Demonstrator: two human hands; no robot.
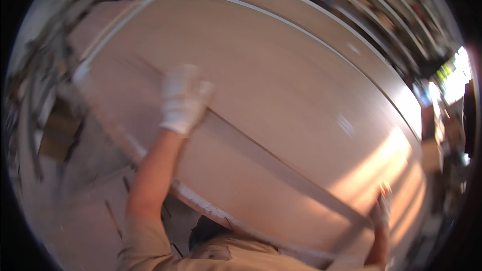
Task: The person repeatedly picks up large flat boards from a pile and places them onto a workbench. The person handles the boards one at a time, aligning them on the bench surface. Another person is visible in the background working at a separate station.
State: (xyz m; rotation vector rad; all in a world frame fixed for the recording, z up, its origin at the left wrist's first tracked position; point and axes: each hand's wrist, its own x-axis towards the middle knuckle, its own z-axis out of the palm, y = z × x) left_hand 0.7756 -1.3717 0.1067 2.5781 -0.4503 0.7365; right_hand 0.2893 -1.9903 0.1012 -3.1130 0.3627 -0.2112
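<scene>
A large, thin brown wooden board (281, 90) lies over another wide brown board (241, 170), its near edge running slantwise with a dark shadow under it. At the left part of that edge is my left hand (185, 98), in a white glove. Its fingers look curled over the edge, though motion smears them. My right hand (382, 208), also gloved, is at the far right end of the same edge. Its fingers stretch out along the sunlit surface, and its thumb is hard to make out.
Beyond the boards stands a rack of long shelves (371, 5). A white strip (301, 25) runs along the far side. Cardboard boxes (60, 128) stand on the floor at left. Bright daylight enters at the right. The near board edge is chipped and pale.
</scene>
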